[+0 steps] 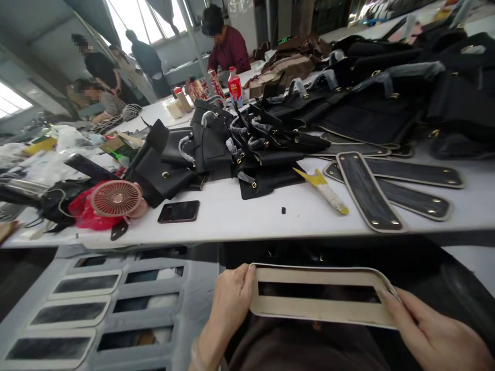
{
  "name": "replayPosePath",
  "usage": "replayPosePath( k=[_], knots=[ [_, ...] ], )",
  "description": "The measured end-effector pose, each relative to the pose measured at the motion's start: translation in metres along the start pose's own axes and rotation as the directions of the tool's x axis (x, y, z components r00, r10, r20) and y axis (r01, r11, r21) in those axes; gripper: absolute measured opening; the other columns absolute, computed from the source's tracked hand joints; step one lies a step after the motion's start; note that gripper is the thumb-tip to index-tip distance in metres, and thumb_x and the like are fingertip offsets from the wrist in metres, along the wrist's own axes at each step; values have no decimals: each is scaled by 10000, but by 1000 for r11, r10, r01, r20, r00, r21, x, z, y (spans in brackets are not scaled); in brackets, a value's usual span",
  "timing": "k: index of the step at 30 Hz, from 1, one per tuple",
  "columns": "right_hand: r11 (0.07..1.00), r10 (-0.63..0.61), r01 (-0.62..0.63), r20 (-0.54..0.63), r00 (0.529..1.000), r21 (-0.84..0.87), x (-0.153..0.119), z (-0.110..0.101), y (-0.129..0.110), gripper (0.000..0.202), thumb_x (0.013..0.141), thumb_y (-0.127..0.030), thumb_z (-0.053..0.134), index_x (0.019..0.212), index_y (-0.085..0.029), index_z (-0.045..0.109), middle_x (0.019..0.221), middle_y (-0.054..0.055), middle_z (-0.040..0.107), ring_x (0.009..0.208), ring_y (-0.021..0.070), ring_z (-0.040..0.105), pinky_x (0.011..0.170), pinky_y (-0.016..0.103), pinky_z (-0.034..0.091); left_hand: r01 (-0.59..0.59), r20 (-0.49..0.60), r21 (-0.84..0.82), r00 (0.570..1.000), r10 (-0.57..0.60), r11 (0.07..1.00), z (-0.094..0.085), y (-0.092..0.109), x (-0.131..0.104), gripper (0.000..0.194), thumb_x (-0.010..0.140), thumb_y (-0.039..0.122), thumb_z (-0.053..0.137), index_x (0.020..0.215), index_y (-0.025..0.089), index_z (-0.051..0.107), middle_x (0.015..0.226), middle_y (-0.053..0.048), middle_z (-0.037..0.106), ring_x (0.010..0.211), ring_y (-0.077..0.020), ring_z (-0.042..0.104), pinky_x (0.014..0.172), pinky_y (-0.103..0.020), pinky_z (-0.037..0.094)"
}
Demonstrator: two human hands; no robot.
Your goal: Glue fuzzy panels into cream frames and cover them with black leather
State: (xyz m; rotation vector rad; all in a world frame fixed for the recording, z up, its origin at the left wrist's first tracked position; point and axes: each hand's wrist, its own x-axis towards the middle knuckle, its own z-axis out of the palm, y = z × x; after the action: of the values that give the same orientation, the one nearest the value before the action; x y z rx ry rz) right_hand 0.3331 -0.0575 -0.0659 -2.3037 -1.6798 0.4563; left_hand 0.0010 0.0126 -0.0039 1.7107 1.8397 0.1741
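Between my hands is a long beige panel (317, 307) with rounded corners, a thin raised rim and a dark strip along its middle. My left hand (231, 297) grips its left end, thumb near the upper corner. At the other end, my right hand (429, 322) pinches the upper right corner, its thumb on the face. The panel is tilted toward me above my dark clothing. On the table beyond lie similar dark panels (369, 190) with pale edges and metal studs. To my left, more pale-edged panels (83, 282) rest on a grey slotted sheet (116, 322).
Black bags (212, 147) with wrapped handles crowd the white table (224, 219). Near its front edge are a phone (178, 212), a pink fan (117, 198), a small black piece (283, 210) and a yellow-ended tool (323, 189). A red-labelled bottle (234, 86) stands behind; several people work farther back.
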Motion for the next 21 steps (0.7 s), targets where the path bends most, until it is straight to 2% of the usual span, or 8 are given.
replayPosePath(
  k=[3, 6, 9, 12, 15, 17, 19, 21],
  knots=[
    [999, 46, -46, 45, 998, -15, 0, -2, -4, 378, 922, -517, 393, 905, -298, 701, 589, 56, 669, 493, 305, 648, 424, 318, 405, -14, 46, -109, 999, 19, 994, -5, -5, -2, 476, 974, 421, 326, 675, 179, 607, 624, -15, 619, 631, -169, 597, 565, -256, 314],
    [995, 92, -95, 80, 993, 31, 0, -8, -12, 384, 912, -518, 374, 831, -297, 678, 571, 57, 649, 528, 313, 658, 449, 319, 403, -12, 102, -342, 993, 50, 940, -6, -13, -9, 400, 952, 400, 377, 956, 172, 706, 784, -19, 682, 791, -184, 629, 655, -230, 411],
    [991, 90, -97, 86, 992, 87, 0, -13, -19, 385, 888, -522, 368, 799, -291, 663, 552, 58, 632, 526, 320, 650, 481, 332, 409, 16, 120, -531, 991, 56, 847, -1, -21, -21, 398, 892, 363, 506, 1213, 175, 646, 895, -37, 698, 890, -216, 624, 756, -252, 452],
    [991, 80, -87, 69, 994, 98, 1, -14, -23, 385, 868, -527, 368, 758, -290, 650, 524, 61, 607, 503, 325, 633, 480, 339, 400, 27, 79, -571, 997, 23, 821, 11, -24, -35, 578, 835, 389, 609, 1371, 191, 523, 956, -54, 698, 819, -209, 613, 743, -263, 464],
    [992, 77, -83, 62, 995, 100, 1, -12, -22, 383, 882, -521, 370, 765, -295, 657, 535, 69, 618, 496, 320, 626, 479, 336, 403, 98, 80, -666, 995, -59, 739, 25, -24, -43, 663, 838, 448, 593, 1420, 161, 451, 773, -28, 652, 610, -155, 533, 574, -235, 420],
    [992, 68, -75, 74, 995, 105, 2, -10, -20, 376, 896, -506, 366, 785, -297, 658, 548, 74, 630, 511, 320, 632, 501, 338, 419, 159, 114, -721, 987, -111, 674, 32, -24, -44, 678, 856, 465, 544, 1422, 112, 421, 596, 34, 528, 481, -113, 402, 470, -216, 327],
    [992, 70, -79, 89, 994, 100, 3, -9, -17, 378, 895, -514, 355, 791, -297, 647, 573, 80, 644, 552, 330, 649, 520, 343, 426, 185, 128, -745, 983, -134, 641, 35, -24, -44, 671, 865, 454, 510, 1409, 74, 408, 524, 80, 413, 440, -90, 299, 431, -206, 251],
    [992, 84, -95, 115, 990, 88, 4, -9, -16, 383, 874, -542, 350, 783, -296, 628, 595, 82, 653, 585, 341, 661, 523, 347, 425, 183, 127, -752, 983, -134, 634, 35, -22, -42, 645, 861, 420, 498, 1387, 56, 416, 508, 97, 365, 439, -81, 265, 420, -201, 214]
  ],
)
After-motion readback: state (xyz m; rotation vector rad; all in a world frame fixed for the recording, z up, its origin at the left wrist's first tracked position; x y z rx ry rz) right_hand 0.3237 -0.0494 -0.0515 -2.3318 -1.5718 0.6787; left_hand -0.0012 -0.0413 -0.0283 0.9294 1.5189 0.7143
